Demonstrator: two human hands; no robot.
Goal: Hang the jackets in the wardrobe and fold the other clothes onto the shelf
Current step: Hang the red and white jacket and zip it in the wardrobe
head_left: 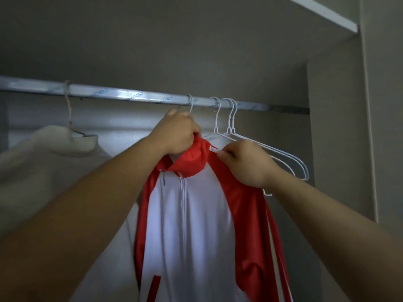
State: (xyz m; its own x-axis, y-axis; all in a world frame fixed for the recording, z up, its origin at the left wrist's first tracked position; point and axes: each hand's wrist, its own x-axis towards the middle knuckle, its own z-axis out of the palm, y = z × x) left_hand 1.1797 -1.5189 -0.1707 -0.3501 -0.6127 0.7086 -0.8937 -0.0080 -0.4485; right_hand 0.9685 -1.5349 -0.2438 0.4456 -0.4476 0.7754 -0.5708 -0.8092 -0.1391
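Hanging under the wardrobe rail point(130, 94) toward its right end, the red-and-white jacket point(196, 214) — probably light, limp, slippery — handles best by its firmer collar point(194, 162), which the left hand point(174, 134) grips while the right hand point(246, 164) pinches the shoulder.

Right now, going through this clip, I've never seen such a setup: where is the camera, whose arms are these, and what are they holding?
There is no machine here: a person works with bare hands, and the single picture comes from a camera worn on the head, looking into a wardrobe. The left hand grips the red collar of a red-and-white jacket, just under a hanger hook that sits over the rail. The right hand pinches the collar's other side, by a small white tab. Bare white wire hangers hang to the right, a pale garment to the left.
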